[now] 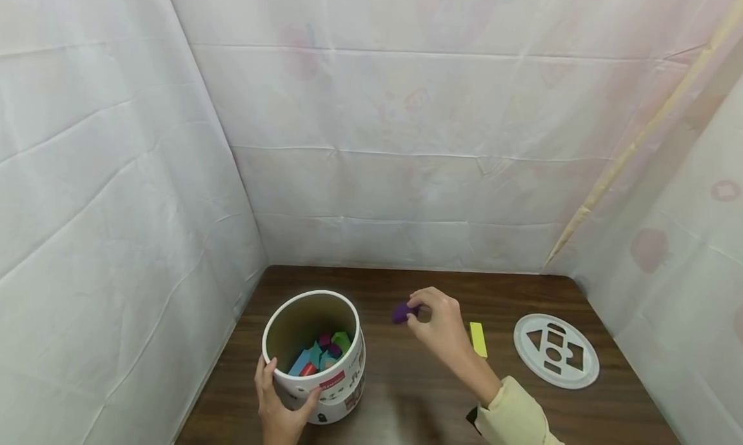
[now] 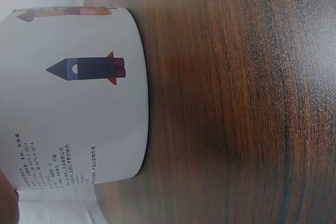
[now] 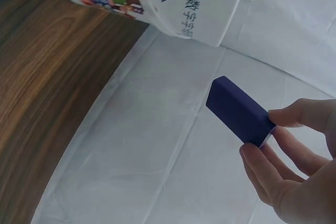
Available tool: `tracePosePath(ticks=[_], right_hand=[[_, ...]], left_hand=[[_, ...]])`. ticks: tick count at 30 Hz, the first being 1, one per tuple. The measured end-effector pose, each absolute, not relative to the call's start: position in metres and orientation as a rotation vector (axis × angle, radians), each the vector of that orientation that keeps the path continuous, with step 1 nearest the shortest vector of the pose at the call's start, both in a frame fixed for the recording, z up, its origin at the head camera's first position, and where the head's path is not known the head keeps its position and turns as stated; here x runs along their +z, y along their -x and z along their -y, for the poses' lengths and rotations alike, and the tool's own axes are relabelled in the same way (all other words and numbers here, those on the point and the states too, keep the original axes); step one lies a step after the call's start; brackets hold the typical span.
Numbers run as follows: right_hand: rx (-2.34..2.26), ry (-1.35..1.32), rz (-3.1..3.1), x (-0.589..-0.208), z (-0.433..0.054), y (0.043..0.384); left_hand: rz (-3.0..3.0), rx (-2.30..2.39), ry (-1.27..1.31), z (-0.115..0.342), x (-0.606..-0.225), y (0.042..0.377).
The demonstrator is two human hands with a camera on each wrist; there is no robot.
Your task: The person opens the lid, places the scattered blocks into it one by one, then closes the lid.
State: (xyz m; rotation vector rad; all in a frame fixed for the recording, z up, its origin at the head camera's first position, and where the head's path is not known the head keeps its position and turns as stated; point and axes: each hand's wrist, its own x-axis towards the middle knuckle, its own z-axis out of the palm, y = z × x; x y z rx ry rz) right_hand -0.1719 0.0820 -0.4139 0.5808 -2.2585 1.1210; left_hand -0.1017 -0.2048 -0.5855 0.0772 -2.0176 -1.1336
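Note:
A white printed bucket [image 1: 342, 393] stands on the left part of the table, with several coloured blocks [image 1: 325, 355] inside. My left hand [image 1: 280, 403] grips its near side, fingers at the rim and thumb spread across the front. The left wrist view shows the bucket's lower wall [image 2: 79, 103], with a rocket picture and small print, close up. Between thumb and fingertips, my right hand [image 1: 438, 326] pinches a purple block [image 3: 239, 111] by one end. That block is raised to the right of the bucket, its long free end pointing toward it.
A yellow block [image 1: 478, 339] lies on the dark wooden table [image 1: 400, 374], just right of my right hand. Farther right lies a flat white lid [image 1: 525, 348] with shaped holes. Pale cloth walls [image 1: 371, 193] enclose the table at the back and sides.

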Motion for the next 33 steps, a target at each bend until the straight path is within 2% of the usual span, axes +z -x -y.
tracePosePath(ticks=[14, 33], right_hand=[[1.385, -0.681, 2.224, -0.389, -0.057, 0.162], [1.300, -0.922, 2.319, -0.382, -0.002, 0.155]], left_hand=[[1.982, -1.082, -0.036, 0.205, -0.585, 0.102], [1.981, -1.113, -0.035, 0.205, -0.584, 0.102]])
